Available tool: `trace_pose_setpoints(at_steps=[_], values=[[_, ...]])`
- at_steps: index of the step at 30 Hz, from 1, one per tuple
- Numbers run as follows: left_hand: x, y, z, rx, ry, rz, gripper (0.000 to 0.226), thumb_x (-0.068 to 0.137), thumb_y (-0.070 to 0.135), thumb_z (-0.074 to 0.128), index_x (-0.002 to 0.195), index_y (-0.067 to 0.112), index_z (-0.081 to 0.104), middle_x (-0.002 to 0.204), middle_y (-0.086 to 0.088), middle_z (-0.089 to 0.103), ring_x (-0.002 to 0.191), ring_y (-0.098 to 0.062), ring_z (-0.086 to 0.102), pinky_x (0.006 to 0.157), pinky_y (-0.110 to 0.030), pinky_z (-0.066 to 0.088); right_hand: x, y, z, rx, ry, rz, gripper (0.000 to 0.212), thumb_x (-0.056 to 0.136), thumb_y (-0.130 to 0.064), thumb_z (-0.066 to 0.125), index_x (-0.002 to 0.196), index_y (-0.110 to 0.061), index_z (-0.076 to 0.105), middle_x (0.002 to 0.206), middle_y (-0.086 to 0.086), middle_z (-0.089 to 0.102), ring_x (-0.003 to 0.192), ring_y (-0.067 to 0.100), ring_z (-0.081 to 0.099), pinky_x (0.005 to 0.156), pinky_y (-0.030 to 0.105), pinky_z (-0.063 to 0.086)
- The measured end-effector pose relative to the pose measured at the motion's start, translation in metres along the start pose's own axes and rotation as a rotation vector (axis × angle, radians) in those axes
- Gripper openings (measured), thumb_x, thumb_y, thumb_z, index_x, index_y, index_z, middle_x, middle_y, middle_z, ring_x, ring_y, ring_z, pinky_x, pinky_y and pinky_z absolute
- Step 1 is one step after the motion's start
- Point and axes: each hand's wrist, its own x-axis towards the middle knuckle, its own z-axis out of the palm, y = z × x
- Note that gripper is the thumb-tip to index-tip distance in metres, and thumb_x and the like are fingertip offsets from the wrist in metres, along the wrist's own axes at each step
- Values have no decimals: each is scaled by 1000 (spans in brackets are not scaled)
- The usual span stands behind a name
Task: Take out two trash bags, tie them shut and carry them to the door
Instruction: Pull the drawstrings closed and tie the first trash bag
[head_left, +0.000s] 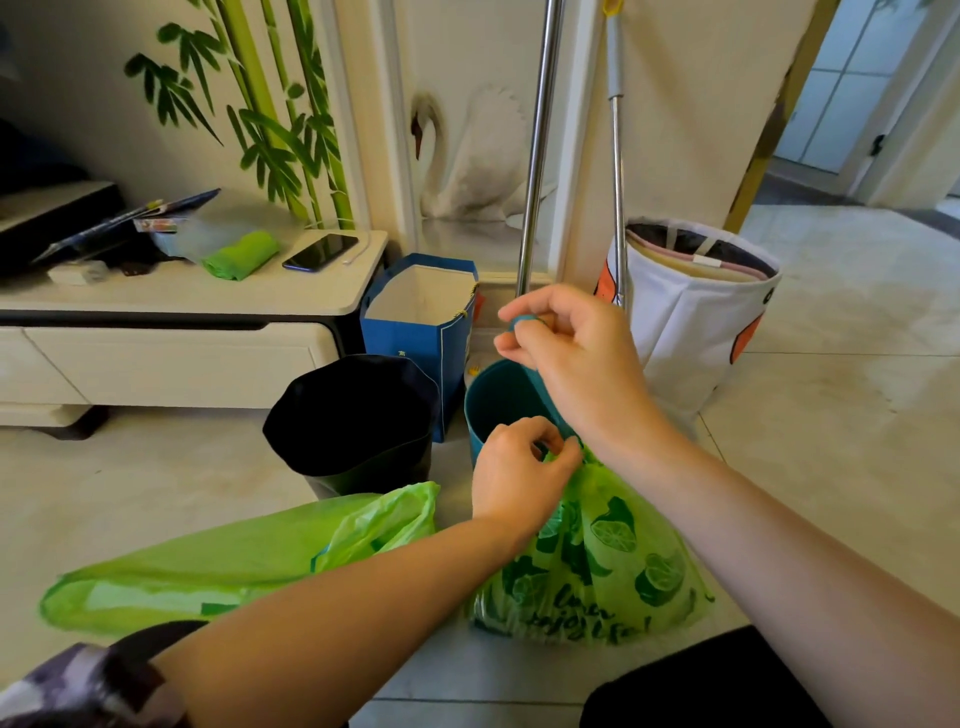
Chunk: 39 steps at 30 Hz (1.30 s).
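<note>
Now both hands pinch teal drawstring: left hand (511, 467) at crinkly lime-print bag (597, 561), right hand (566, 353) above.

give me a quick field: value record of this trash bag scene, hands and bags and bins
left hand: pinches the gathered neck of the printed green bag
right hand: raised, pulls a teal drawstring up from that neck
plain green bag: lies on the floor to the left, mouth untied
teal bin: behind the printed bag, no liner visible
black-lined bin: left of the teal bin
stage: first bag being tied
</note>
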Motion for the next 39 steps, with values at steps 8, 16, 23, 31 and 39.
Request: trace_pose_setpoints(at_steps=[8, 16, 23, 31, 39], values=[[7, -12, -13, 9, -31, -6, 21, 85, 29, 66, 65, 26, 67, 59, 3, 62, 54, -6, 50, 57, -21, 45, 10, 4, -27, 19, 98, -27, 17, 89, -5, 56, 98, -11, 69, 80, 0, 71, 80, 11, 71, 76, 20, 56], [13, -21, -38, -196, 19, -172, 10, 84, 15, 69, 77, 10, 74, 71, -9, 66, 60, -3, 56, 58, -13, 47, 8, 15, -53, 47, 196, 9, 14, 91, -8, 58, 94, -14, 70, 84, 9, 71, 85, 19, 71, 75, 27, 60], [11, -20, -42, -259, -76, -185, 14, 88, 15, 65, 85, 3, 73, 72, -1, 66, 55, 7, 56, 54, -6, 44, 7, 21, -66, 28, 235, 21, 17, 93, -9, 56, 100, -5, 70, 83, 10, 72, 81, 17, 72, 70, 22, 58], [10, -19, -51, -294, -210, -231, 20, 92, 17, 59, 82, 3, 70, 90, -7, 76, 74, -7, 64, 66, -15, 49, 10, 28, -79, -279, 364, -18, 17, 93, -16, 57, 102, -12, 70, 79, -2, 71, 64, 4, 70, 62, 19, 59], [16, -19, -52, -239, -233, -286, 19, 90, 19, 64, 77, 6, 70, 77, -6, 73, 68, -12, 62, 71, -26, 53, 1, 16, -60, -443, 228, -298, 18, 93, -18, 56, 102, -13, 71, 78, -7, 68, 70, -5, 62, 71, 8, 49]])
